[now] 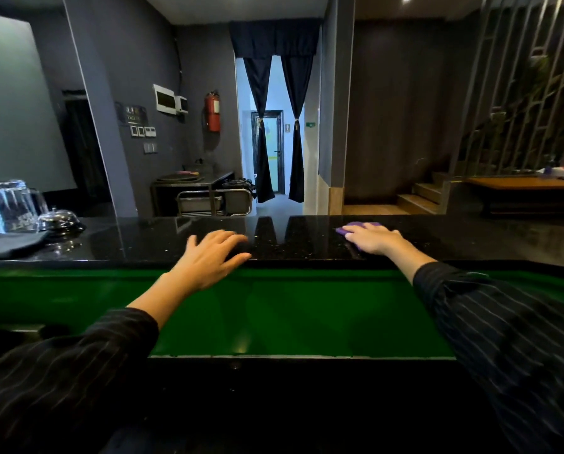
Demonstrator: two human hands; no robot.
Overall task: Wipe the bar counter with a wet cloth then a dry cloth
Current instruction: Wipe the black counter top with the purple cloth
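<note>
- Plainly, the right hand [374,239] presses the purple cloth [356,228] flat on the black table [293,244] — fingers extended over it, cloth peeking out leftward.
- Left hand [208,257] open, empty, near the table's front edge — unwiped surface lies between the hands.

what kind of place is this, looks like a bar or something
Most likely a bar or restaurant, seen from behind a glossy black stone counter. A call bell and a clear pitcher sit on it, with a steel service trolley behind.
</note>
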